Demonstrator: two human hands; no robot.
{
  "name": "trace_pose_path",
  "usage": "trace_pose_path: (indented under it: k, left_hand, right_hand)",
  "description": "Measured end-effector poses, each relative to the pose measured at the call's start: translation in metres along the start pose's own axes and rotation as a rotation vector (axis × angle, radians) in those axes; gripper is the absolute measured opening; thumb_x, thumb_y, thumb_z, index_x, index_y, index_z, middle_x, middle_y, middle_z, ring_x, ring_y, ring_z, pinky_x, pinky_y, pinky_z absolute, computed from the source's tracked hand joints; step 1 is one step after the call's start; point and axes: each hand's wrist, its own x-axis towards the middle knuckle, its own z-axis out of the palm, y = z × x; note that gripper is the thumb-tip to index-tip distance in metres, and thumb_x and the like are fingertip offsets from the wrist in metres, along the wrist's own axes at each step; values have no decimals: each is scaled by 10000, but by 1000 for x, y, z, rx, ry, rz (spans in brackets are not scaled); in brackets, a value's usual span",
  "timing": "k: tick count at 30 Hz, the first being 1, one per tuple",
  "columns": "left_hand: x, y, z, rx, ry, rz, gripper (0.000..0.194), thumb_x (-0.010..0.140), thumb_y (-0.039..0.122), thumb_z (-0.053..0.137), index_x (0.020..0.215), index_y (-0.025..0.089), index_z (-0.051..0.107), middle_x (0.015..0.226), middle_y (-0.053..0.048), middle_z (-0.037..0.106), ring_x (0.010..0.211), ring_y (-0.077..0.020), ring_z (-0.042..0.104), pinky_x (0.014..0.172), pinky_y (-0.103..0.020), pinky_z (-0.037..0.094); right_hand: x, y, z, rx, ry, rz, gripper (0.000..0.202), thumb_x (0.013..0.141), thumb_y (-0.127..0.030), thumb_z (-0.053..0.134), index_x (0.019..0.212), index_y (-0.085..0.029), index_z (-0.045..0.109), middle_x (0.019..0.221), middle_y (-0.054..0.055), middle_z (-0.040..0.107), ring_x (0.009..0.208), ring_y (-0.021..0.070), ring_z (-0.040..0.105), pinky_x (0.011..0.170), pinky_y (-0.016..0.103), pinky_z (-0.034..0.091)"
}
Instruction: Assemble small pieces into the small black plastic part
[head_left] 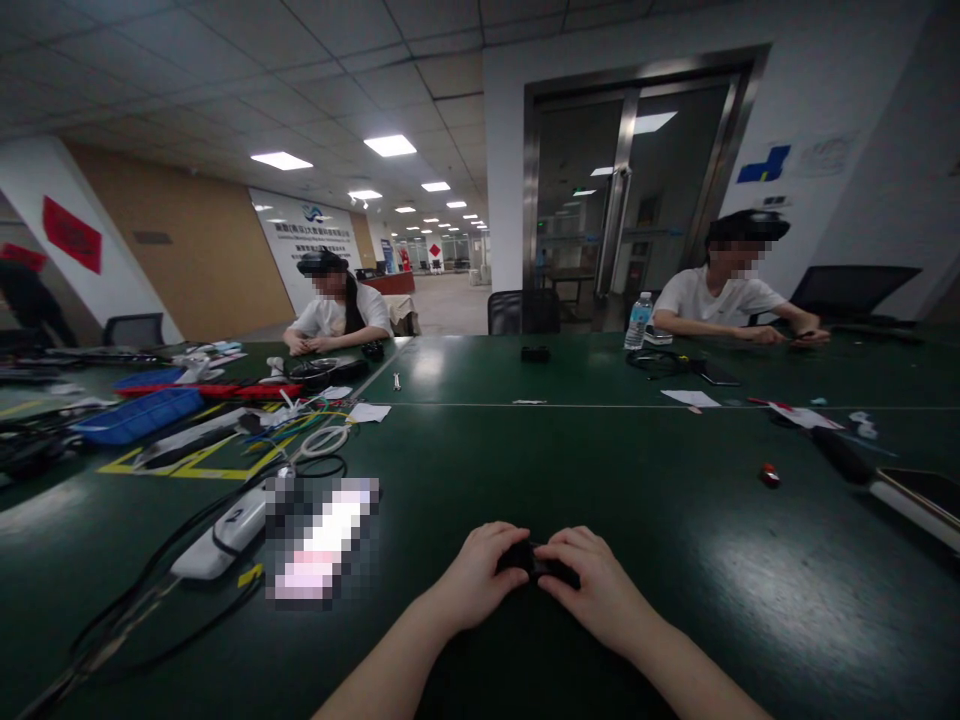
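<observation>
A small black object [534, 562] lies low in the middle of the view, at the green table [450, 480]. My left hand [486, 570] is closed round its left end, thumb below and fingers above. Round the right end, my right hand [589, 580] grips in the same way. Only the middle of the object and part of its ends show between the fingers; the rest is hidden. Both forearms reach in from the bottom edge.
A pixelated bright slab [326, 545] and a white power strip [225, 530] with cables lie left. Blue trays [142, 415] sit farther left. Two people sit across the table, near a water bottle [639, 320]. A small red item [769, 475] lies right.
</observation>
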Motion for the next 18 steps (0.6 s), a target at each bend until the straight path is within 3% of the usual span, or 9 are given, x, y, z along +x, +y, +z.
trace_pose_path:
  k: [6,18]
  left_hand:
    - [1,-5,4,-13,53,29,456,773,223,619,1217,236,517,1204,-46,531,1138,-218,449,999,-359,334]
    - [1,0,3,24,51,19,446,774,219,608,1211,228,520,1200,-54,531,1131,-229,456,994,-378,334]
  right_hand:
    - [1,-2,1,12,2,14,231,797,-273,586,1019,-306,641,1009,6,622,971,214,531,863,380,411]
    - [2,1,3,34,25,12,219,792,-280,584,1003,-299,643,1021,10,626,974,215,536,858,377,419]
